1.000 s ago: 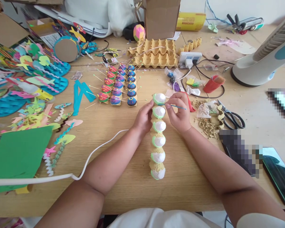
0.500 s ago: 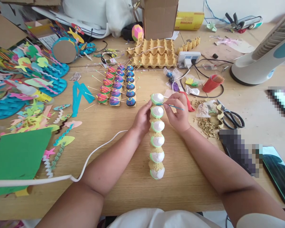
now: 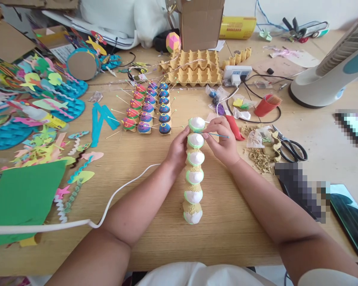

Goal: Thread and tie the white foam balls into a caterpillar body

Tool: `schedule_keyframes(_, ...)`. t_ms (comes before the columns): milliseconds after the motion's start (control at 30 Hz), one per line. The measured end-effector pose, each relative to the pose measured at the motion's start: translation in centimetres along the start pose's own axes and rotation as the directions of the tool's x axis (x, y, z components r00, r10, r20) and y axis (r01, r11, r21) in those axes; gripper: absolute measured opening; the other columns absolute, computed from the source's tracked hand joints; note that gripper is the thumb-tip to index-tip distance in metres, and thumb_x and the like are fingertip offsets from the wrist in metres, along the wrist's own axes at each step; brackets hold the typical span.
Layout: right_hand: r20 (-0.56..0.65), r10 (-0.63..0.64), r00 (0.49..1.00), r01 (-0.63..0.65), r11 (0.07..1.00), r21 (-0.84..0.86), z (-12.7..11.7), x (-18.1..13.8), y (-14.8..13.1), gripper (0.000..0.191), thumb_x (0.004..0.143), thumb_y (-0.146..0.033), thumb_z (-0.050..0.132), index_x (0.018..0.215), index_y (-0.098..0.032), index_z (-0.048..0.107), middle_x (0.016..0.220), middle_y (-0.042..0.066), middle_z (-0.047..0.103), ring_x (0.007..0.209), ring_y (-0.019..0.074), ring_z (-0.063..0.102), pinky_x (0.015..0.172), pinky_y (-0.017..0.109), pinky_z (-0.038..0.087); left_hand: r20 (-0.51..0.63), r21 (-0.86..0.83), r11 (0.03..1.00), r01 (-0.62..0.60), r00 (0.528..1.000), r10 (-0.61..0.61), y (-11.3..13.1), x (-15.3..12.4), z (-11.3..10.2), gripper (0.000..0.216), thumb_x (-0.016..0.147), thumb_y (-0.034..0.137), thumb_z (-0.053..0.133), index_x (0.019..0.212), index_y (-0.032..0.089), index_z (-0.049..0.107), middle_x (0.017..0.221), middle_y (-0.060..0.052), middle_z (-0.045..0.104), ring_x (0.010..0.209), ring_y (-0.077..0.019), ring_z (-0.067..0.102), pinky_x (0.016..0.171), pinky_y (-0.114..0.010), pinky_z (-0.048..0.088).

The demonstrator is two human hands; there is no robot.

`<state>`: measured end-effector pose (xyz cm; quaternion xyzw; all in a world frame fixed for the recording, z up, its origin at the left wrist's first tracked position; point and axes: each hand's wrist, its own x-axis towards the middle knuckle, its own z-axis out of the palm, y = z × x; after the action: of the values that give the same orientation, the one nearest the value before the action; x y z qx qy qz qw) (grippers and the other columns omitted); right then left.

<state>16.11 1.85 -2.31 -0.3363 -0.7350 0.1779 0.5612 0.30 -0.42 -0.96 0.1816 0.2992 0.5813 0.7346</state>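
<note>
A strip of egg-carton cups (image 3: 194, 169) runs lengthwise in front of me, its domes covered in white and edged with light green. My left hand (image 3: 179, 147) grips the strip's left side near the far end, thumb along the edge. In my right hand (image 3: 222, 141) a thin blue stick (image 3: 217, 135) is pinched between thumb and fingers. The stick's tip lies at the gap between the two farthest domes; my fingers partly hide it. Beyond stand several painted egg-carton strips (image 3: 148, 107) in red, purple and blue, with pins stuck out sideways.
Scissors (image 3: 292, 149), shavings (image 3: 259, 159) and a red holder (image 3: 267, 106) lie to the right. Phones (image 3: 352, 218) rest at the right edge. A white cable (image 3: 119, 190) crosses on the left beside green card (image 3: 26, 198) and paper cut-outs. Egg trays (image 3: 193, 75) and a fan (image 3: 322, 75) stand farther back.
The strip's near end has swung slightly left and the strip has turned a little. My right hand and the blue stick have shifted slightly left along the far dome.
</note>
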Motion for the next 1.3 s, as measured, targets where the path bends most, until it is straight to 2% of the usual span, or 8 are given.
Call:
schedule_keyframes(133,-0.028,0.015,0.999,-0.012,0.995,0.094,0.1,0.1,0.2,0.024,0.104,-0.051,0.074,0.095,-0.029,0.075,0.096,0.004,0.069,0.100,0.0237,0.067,0.096,0.047,0.057,-0.017,0.035,0.999,-0.037,0.999,0.038,0.0,-0.1,0.0,0.025,0.108,0.032,0.061,0.099,0.020,0.081,0.099,-0.004,0.086,0.111,-0.0219,0.081,0.096,-0.029,0.062)
schedule_keyframes(367,-0.078,0.020,0.997,-0.006,0.985,0.175,0.2,0.2,0.5,0.021,0.105,-0.046,0.076,0.094,-0.029,0.074,0.093,0.001,0.068,0.098,0.0211,0.066,0.094,0.044,0.054,-0.079,0.071,0.997,-0.018,0.997,0.023,0.1,-0.1,-0.2,0.022,0.094,0.051,0.085,0.088,0.030,0.079,0.093,-0.002,0.085,0.119,-0.0289,0.079,0.101,-0.037,0.062)
schedule_keyframes(567,-0.060,-0.081,0.995,0.088,0.990,0.111,0.2,0.1,0.3,0.007,0.105,-0.032,0.075,0.099,-0.029,0.076,0.095,0.002,0.067,0.098,0.0215,0.066,0.091,0.044,0.055,-0.019,0.058,0.998,0.022,1.000,-0.021,0.2,-0.1,-0.3,0.024,0.099,0.052,0.079,0.096,0.028,0.082,0.094,-0.002,0.086,0.106,-0.0297,0.083,0.091,-0.038,0.065)
schedule_keyframes(733,-0.082,-0.153,0.985,0.153,0.988,-0.008,0.1,0.0,0.4,0.005,0.106,-0.029,0.074,0.104,-0.029,0.078,0.099,0.004,0.067,0.098,0.0223,0.067,0.090,0.045,0.057,-0.091,0.050,0.997,0.053,0.995,-0.048,0.8,-0.5,0.6,0.027,0.107,0.041,0.067,0.090,0.026,0.080,0.087,-0.004,0.084,0.094,-0.0285,0.084,0.083,-0.037,0.066)
schedule_keyframes(867,-0.085,-0.150,0.985,0.151,0.989,0.006,0.1,0.0,0.2,0.004,0.104,-0.028,0.075,0.103,-0.030,0.078,0.099,0.004,0.067,0.097,0.0218,0.067,0.089,0.045,0.056,-0.109,0.029,0.998,0.063,0.992,-0.060,0.9,-0.4,0.5,0.026,0.105,0.043,0.070,0.084,0.029,0.077,0.080,-0.003,0.081,0.088,-0.0286,0.082,0.077,-0.038,0.065)
schedule_keyframes(1000,-0.081,-0.057,0.995,0.068,0.987,0.143,0.1,0.2,0.2,0.011,0.106,-0.036,0.073,0.098,-0.028,0.074,0.096,0.003,0.067,0.098,0.0217,0.066,0.091,0.044,0.055,-0.153,0.044,0.998,0.034,0.988,-0.027,0.9,0.0,-0.2,0.027,0.101,0.046,0.079,0.082,0.028,0.072,0.069,0.000,0.072,0.068,-0.0208,0.073,0.064,-0.032,0.057)
schedule_keyframes(1100,-0.078,0.019,0.997,-0.004,0.982,0.189,0.0,0.3,0.3,0.022,0.109,-0.043,0.069,0.095,-0.026,0.069,0.093,0.003,0.067,0.094,0.0207,0.065,0.090,0.042,0.054,-0.170,0.066,0.994,0.087,0.982,-0.075,1.1,-0.1,-0.4,0.039,0.097,0.059,0.082,0.080,0.027,0.067,0.061,0.002,0.062,0.055,-0.0155,0.060,0.055,-0.029,0.048)
schedule_keyframes(1300,-0.050,-0.083,0.995,0.088,0.991,0.101,0.1,0.3,0.3,0.019,0.109,-0.040,0.069,0.096,-0.027,0.068,0.093,0.002,0.069,0.094,0.0210,0.067,0.091,0.043,0.055,-0.081,0.012,0.985,0.170,0.982,-0.169,1.8,-0.5,-0.3,0.052,0.093,0.068,0.081,0.079,0.025,0.056,0.056,0.005,0.048,0.043,-0.0097,0.046,0.045,-0.027,0.037)
